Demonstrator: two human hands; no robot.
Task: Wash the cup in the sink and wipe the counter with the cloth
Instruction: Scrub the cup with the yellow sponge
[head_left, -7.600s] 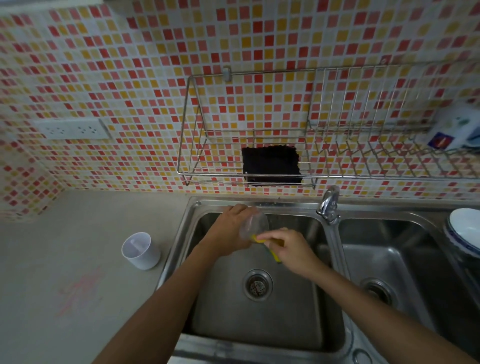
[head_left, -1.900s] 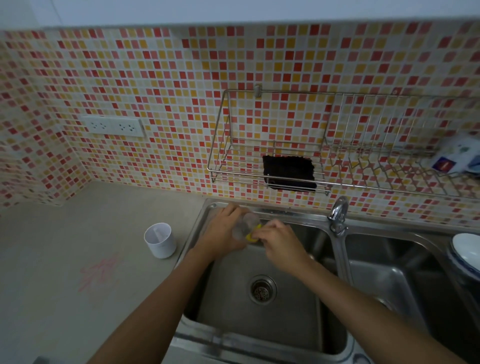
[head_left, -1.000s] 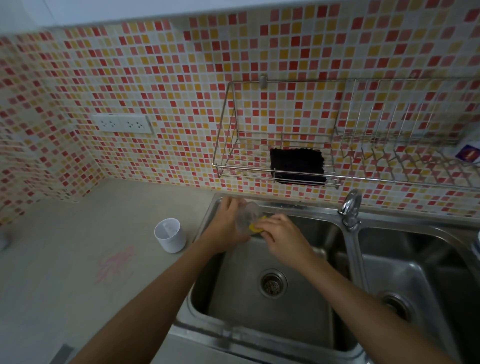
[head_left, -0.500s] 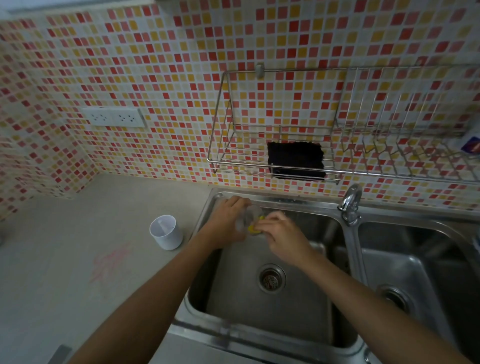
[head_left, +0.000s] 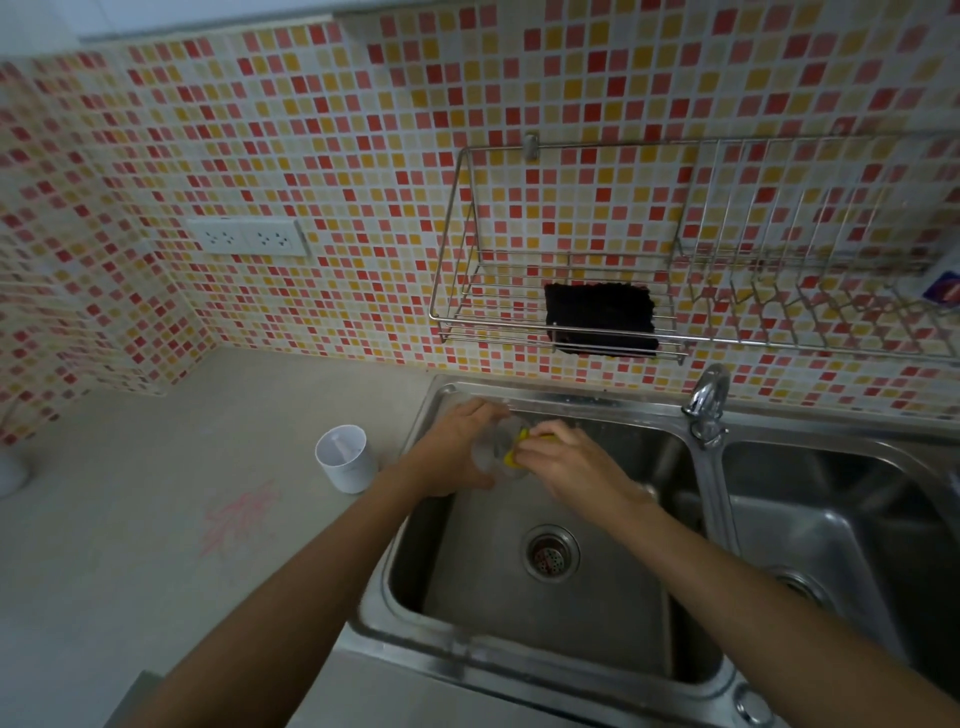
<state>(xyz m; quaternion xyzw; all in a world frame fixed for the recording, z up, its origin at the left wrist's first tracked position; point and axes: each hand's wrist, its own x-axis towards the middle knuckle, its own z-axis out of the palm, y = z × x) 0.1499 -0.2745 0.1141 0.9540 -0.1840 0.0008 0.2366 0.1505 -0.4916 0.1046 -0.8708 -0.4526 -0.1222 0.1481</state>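
Note:
Over the back of the left basin of the steel sink (head_left: 524, 647), my left hand (head_left: 457, 449) grips a clear cup (head_left: 493, 447), tilted on its side. My right hand (head_left: 569, 465) presses a yellow sponge (head_left: 514, 452) against the cup's mouth; most of the sponge is hidden by my fingers. A dark cloth (head_left: 600, 325) hangs in the wire rack (head_left: 467, 291) on the tiled wall above the sink. The beige counter (head_left: 156, 545) to the left carries a reddish smear (head_left: 239, 514).
A white cup (head_left: 345, 460) stands on the counter just left of the sink. The tap (head_left: 706, 402) rises between the two basins, with the right basin (head_left: 841, 525) beyond it. A double socket (head_left: 249, 238) sits on the wall. A white bottle (head_left: 943, 283) lies at the rack's right end.
My hands stay over the left basin with cup and sponge, shifting only slightly as they rub. The camera view has drifted a little; the plate at the right edge is out of view.

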